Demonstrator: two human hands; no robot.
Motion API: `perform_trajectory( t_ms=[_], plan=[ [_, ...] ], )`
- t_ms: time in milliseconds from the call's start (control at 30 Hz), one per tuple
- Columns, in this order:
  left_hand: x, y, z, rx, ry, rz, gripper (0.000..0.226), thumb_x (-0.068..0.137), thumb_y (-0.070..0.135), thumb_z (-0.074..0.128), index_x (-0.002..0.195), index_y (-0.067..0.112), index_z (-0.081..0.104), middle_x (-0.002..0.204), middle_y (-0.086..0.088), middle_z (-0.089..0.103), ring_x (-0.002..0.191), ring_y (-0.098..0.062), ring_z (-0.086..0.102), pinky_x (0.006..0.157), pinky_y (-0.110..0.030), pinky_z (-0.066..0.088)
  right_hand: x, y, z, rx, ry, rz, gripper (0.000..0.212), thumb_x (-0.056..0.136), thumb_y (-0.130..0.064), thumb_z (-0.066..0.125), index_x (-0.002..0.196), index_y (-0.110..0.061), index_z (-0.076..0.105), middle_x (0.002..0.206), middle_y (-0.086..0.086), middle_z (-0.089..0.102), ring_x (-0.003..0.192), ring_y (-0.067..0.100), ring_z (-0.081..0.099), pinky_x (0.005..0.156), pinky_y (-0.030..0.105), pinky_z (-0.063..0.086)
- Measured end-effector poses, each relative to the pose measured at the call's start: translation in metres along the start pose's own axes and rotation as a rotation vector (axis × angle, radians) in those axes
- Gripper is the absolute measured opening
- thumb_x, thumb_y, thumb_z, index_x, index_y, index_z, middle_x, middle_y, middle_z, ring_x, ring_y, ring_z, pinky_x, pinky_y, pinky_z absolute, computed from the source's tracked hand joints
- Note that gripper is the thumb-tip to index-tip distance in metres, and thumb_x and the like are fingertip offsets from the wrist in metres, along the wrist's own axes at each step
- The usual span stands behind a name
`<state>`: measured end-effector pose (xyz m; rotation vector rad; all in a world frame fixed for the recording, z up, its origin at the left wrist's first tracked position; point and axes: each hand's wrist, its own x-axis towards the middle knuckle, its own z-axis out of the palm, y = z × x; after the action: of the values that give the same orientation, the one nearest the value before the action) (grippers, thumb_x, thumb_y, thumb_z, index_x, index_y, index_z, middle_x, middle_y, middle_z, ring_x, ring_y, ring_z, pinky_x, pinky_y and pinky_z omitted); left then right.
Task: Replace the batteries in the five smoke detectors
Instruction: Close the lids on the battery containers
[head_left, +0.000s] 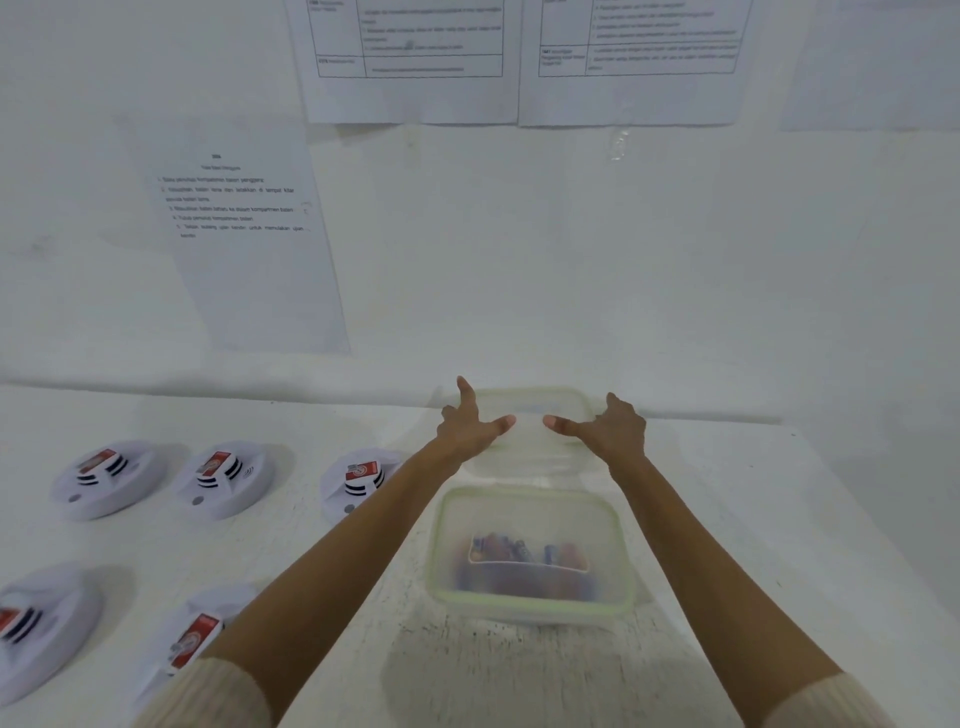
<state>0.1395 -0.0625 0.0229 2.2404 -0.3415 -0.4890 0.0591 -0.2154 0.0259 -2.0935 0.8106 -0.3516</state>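
Fingers (464, 391) of left hand (467, 428) spread wide, index straight and pointing away, thumb stretched inward; fingers of right hand (615, 428) likewise spread, thumb stretched inward toward the other thumb, tips apart; both hands set at opposite side edges of a translucent lid (530, 452), thumbs over its near part; picture blurred, so could not tell whether lid was gripped or only touched; both forearms bare and reaching forward, cream knit sleeves (208, 696) pushed up near the elbows.

Lid sat at far side of counter (779, 519), close to the wall; just nearer than it, between the forearms, stood an open translucent container (530, 605) with pale green rim; batteries (519, 553) lay inside, colours smeared, count not readable.

Smoke detectors (223, 478), five, white and round, lay on the counter left of the container; three in a back row, two in a front row; each carried a red-and-white label over dark slots; rightmost of back row partly hidden behind left forearm; right one of front row partly under that same forearm.

Printed sheets (244, 234) were stuck on the white wall above the counter; text too blurred to read.
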Motion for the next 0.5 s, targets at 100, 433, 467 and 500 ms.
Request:
perform_trajectory(
  t_ms=[100,433,467,500],
  plan=[
    [-0.002,0.001,0.000,0.047,0.005,0.003,0.094,0.090,0.048,0.051,0.145,0.024,-0.020,0.154,-0.023,0.005,0.139,-0.038,0.022,0.111,-0.044,0.024,0.004,0.004,-0.001,0.209,-0.047,0.087,0.092,0.063,-0.041,0.082,0.137,-0.006,0.040,0.143,0.011,0.041,0.133,0.025,0.038,0.109,0.035,0.031],
    [-0.004,0.009,-0.007,0.409,-0.063,0.134,0.082,0.096,0.047,0.037,0.144,0.020,-0.023,0.154,-0.011,-0.022,0.142,-0.031,-0.016,0.112,-0.057,-0.001,0.006,0.009,0.000,0.163,-0.053,-0.001,0.098,0.068,-0.046,0.076,0.145,-0.014,0.025,0.138,0.013,0.046,0.130,0.027,0.040,0.105,0.040,0.035],
    [-0.002,0.010,-0.007,0.500,-0.072,0.201,0.078,0.096,0.047,0.036,0.145,0.022,-0.021,0.155,-0.005,-0.022,0.141,-0.029,-0.021,0.110,-0.059,-0.005,0.008,0.008,-0.001,0.140,-0.075,-0.017,0.098,0.069,-0.046,0.076,0.146,-0.014,0.024,0.137,0.013,0.047,0.130,0.028,0.041,0.105,0.040,0.036],
    [-0.002,0.011,-0.008,0.564,-0.091,0.274,0.076,0.096,0.047,0.035,0.145,0.026,-0.018,0.156,-0.001,-0.019,0.141,-0.026,-0.023,0.109,-0.060,-0.008,0.008,0.006,-0.003,0.125,-0.105,-0.031,0.098,0.069,-0.046,0.076,0.146,-0.014,0.024,0.137,0.013,0.047,0.129,0.028,0.042,0.106,0.041,0.036]
  ],
)
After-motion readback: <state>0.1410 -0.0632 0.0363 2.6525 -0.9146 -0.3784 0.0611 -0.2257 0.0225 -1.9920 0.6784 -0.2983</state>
